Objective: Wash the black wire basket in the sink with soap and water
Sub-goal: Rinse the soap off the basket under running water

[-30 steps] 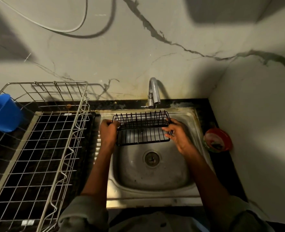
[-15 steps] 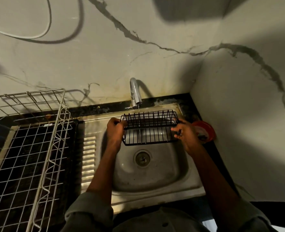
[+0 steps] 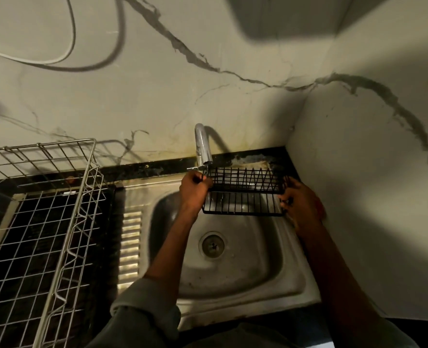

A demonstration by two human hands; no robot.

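2 hands hold a black wire basket (image 3: 245, 192) over the back of a steel sink (image 3: 245, 277), just under the tap (image 3: 202, 146).

The left hand (image 3: 195, 189) has its fingers curled round the basket's left end, right below the tap's spout; the right hand (image 3: 302, 204) grips the right end, fingers wrapped over the wires. The basket is lifted off the sink floor, tilted so its open top faces the wall, with its right end near the corner where the 2 walls meet. The round drain (image 3: 213, 244) lies in the basin in front of the basket, well apart from it. To the left, a large silver wire rack (image 3: 64, 222) stands on the dark counter (image 3: 157, 167), beside the sink's ribbed draining strip. A white cable (image 3: 57, 60) loops across the cracked wall above. Whether water is running from the tap cannot be told.
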